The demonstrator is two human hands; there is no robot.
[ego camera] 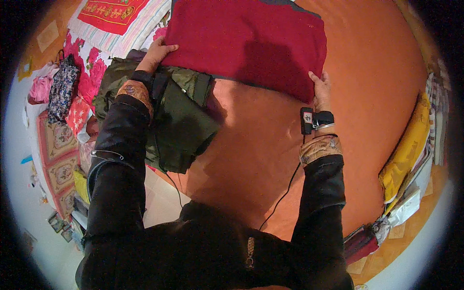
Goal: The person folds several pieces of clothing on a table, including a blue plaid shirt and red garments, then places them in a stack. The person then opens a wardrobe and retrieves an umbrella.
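A folded dark-red cloth (pixel 224 40) with a grey edge along its back and underside spans the space between my two hands. My left hand (pixel 157 53) grips its near left corner, thumb on top. At the near right corner, my right hand (pixel 321 88) holds the cloth with the thumb over it and the other fingers mostly hidden behind. Beneath my left forearm lies a dark-green garment (pixel 177 127), crumpled at its left and flatter toward the right. An orange-brown covered surface (pixel 250 145) extends under the red cloth. A black strap with a small device sits on my right wrist.
Left of the cloth are a striped towel (pixel 108 43) with a red printed piece and a pink-flowered fabric (pixel 96 69). A patterned cabinet (pixel 59 156) stands farther left. A folded yellow textile (pixel 406 148) lies along the right edge. A black cable (pixel 286 192) hangs from my right wrist.
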